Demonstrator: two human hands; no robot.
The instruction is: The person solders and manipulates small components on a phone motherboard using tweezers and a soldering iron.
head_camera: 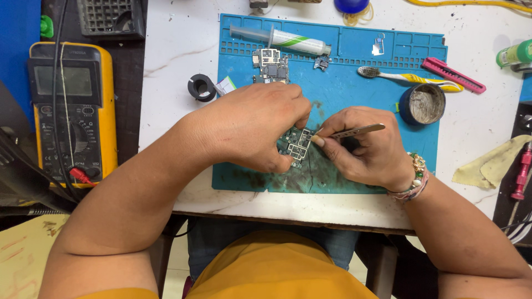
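While the left hand [252,124] pins the board [296,145] (on a blue mat [354,88]), the right hand [366,147] grips tweezers [354,131], tips pointing left onto it.

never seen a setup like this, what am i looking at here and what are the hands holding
This is one picture from a camera worn on a person's head, looking down at their own two bare hands over a white worktable. On it lies a blue rubber work mat. The left hand steadies a small dark green circuit board on the mat. The right hand pinches slim metal tweezers, tip at the board. Further back lie a second bare circuit board, a clear syringe with a green stripe, a yellow toothbrush and a round open tin. A yellow multimeter sits at the left.
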